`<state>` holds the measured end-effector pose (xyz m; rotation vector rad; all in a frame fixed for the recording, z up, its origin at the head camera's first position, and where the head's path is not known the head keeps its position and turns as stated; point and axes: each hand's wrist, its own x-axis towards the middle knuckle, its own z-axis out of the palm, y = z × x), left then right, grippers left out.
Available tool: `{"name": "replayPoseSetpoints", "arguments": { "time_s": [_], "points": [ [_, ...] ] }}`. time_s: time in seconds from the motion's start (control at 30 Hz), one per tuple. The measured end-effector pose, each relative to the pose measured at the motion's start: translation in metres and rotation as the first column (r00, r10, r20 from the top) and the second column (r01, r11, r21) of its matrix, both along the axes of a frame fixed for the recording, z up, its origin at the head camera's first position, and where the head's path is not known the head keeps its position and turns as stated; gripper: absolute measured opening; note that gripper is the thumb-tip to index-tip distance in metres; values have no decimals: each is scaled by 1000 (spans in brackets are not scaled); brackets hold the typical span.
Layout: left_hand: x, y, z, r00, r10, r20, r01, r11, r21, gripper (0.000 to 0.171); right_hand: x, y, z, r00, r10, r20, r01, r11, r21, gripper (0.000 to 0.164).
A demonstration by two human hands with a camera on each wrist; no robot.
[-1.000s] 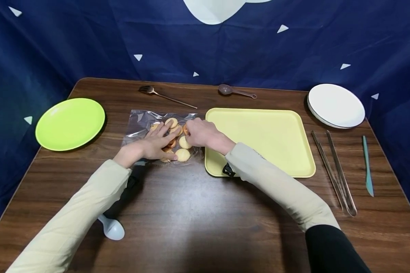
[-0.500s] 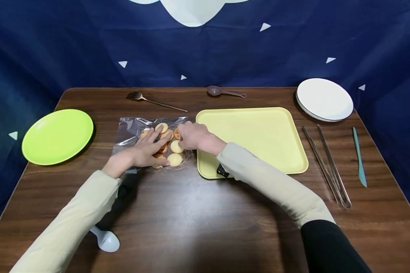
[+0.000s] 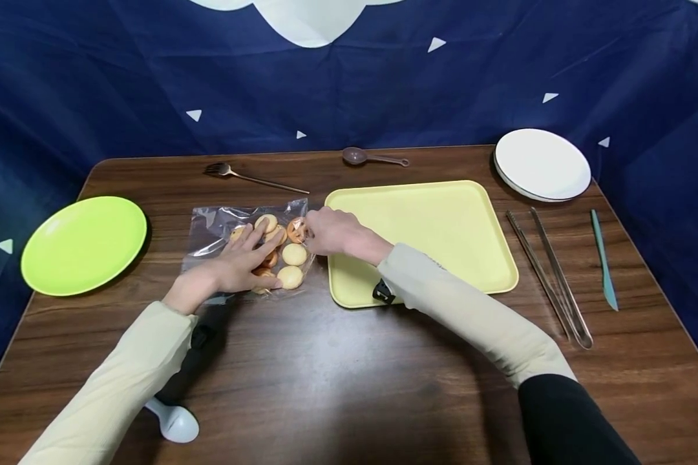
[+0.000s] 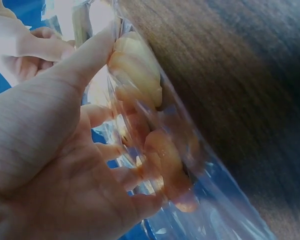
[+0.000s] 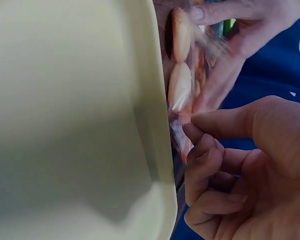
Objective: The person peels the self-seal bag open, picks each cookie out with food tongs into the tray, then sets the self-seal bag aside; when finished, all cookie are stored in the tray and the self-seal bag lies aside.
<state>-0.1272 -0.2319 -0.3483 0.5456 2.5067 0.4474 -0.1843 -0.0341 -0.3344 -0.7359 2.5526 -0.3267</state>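
Note:
A clear plastic bag (image 3: 203, 229) of round and ring-shaped cookies (image 3: 291, 278) lies flat on the table, left of the yellow tray (image 3: 424, 239). Over the bag, my left hand (image 3: 232, 265) rests with its fingers spread across the cookies. In the left wrist view its fingers (image 4: 121, 177) touch the plastic above them. At the bag's right edge, my right hand (image 3: 337, 232) pinches the plastic between thumb and index finger, beside the tray's left rim. The right wrist view shows that pinch close up, the other fingers (image 5: 205, 175) curled in.
To the left is a green plate (image 3: 84, 245). A fork (image 3: 256, 179) and a brown measuring spoon (image 3: 375, 157) lie at the back. White plates (image 3: 542, 165), metal tongs (image 3: 549, 278) and a teal knife (image 3: 603, 258) are on the right. A white spoon (image 3: 178, 423) lies near my left sleeve.
My right hand has shifted slightly right relative to the cookies, so a ring-shaped one beside it shows more fully. The left hand stays on the bag. The head view has turned a little.

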Motion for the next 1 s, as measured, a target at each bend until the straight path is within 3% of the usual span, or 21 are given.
{"name": "replayPoseSetpoints", "arguments": {
  "time_s": [0.17, 0.4, 0.7, 1.0],
  "points": [
    [1, -2, 0, 1000, 5, 8, -6, 1000, 15, 90, 1, 7, 5, 999, 0, 53, 2, 999, -36, 43],
    [2, -2, -1, 1000, -6, -11, 6, 1000, 24, 89, -6, -1, 7, 1000, -15, 24, 16, 999, -46, 47],
    [1, -1, 0, 1000, 11, -5, -11, 1000, 14, 90, -16, -14, 1, 999, 4, -50, -3, 1000, 21, 27],
    [0, -1, 0, 1000, 2, 0, -2, 1000, -1, 91, -19, 6, 2, 999, -39, 28, 41, 996, -74, 30]
  ]
}}
